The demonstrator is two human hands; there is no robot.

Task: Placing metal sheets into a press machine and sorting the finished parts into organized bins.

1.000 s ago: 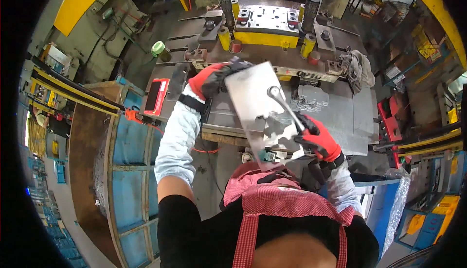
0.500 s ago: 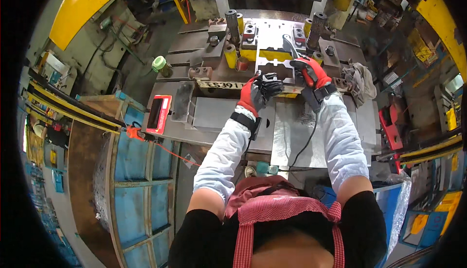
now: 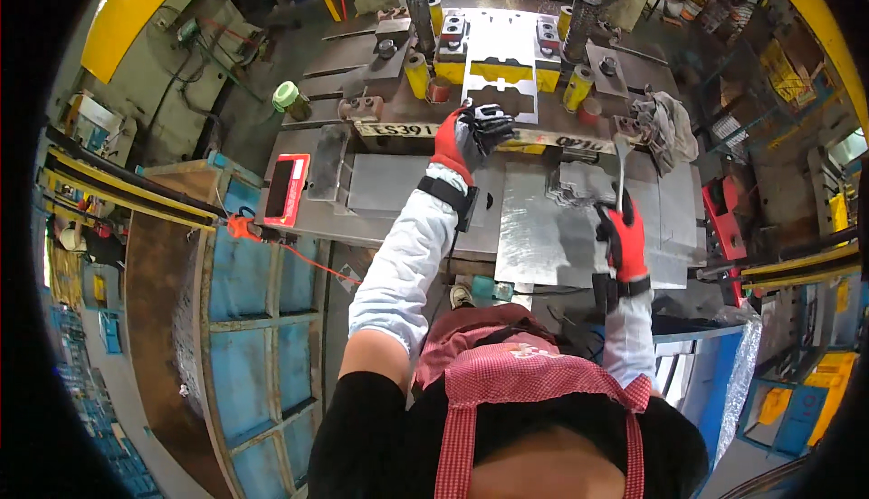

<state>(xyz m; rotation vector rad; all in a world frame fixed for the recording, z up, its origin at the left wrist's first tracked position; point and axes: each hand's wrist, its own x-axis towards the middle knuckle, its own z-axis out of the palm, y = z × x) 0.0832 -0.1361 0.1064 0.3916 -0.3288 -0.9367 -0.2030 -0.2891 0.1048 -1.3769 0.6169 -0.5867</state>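
My left hand, in a red and black glove, is at the near left corner of a bright cut-out sheet metal part on the die. Its fingers are loosely bent and apart; whether they touch the part I cannot tell. My right hand, gloved alike, is closed around a slim grey hand tool with a broader flat end, held upward over a shiny metal plate. Beside that tool, a small pile of shaped metal pieces lies on the plate.
Dark guide posts and yellow cylinders stand around the die. A grey rag lies at right. At left are a green-lidded jar and a red-framed dark device. A blue-panelled rack stands left.
My right hand has drawn back from the die toward me and to the right, carrying the tool over the metal plate. My left hand has shifted slightly up to the part's corner.
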